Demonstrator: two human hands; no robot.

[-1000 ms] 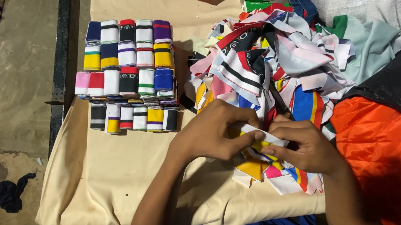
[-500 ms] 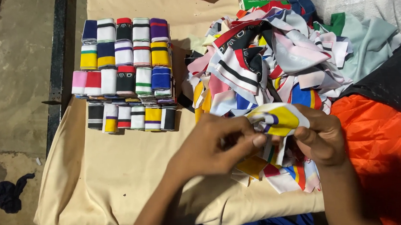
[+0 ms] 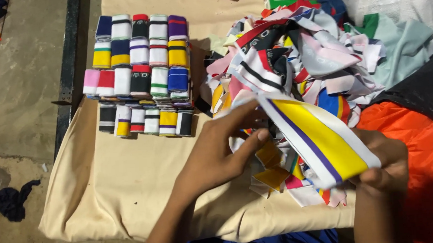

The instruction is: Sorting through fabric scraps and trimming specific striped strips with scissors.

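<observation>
View from above of a counter (image 3: 130, 192) draped in smooth beige cloth, its front edge hanging in soft folds. The left hand (image 3: 218, 156) and the right hand (image 3: 384, 166) together hold a flat knitted band (image 3: 317, 135), a long ribbed strip with a broad yellow centre, a thin purple stripe beside it and white borders. The band runs diagonally from upper left to lower right, lifted clear of the counter and stretched between the two hands. The left grip is closed on the band's upper end, with the fingers (image 3: 250, 139) curled under the white edge; the right grip is closed on the lower end, where the band folds over the fingertips. Directly beneath and behind the band lies a loose heap of similar striped bands (image 3: 298, 66) in white, pink, red, black, blue and yellow, tangled and overlapping. To the left, well apart from the hands, stand neat rows of folded bands (image 3: 141, 71), each a small rounded rectangle stacked tightly against its neighbours. A glossy orange fabric (image 3: 418, 139) lies to the right of the hands, a pale green cloth (image 3: 402, 50) above it, and a dark rag (image 3: 13, 199) on the concrete floor (image 3: 15, 113).
</observation>
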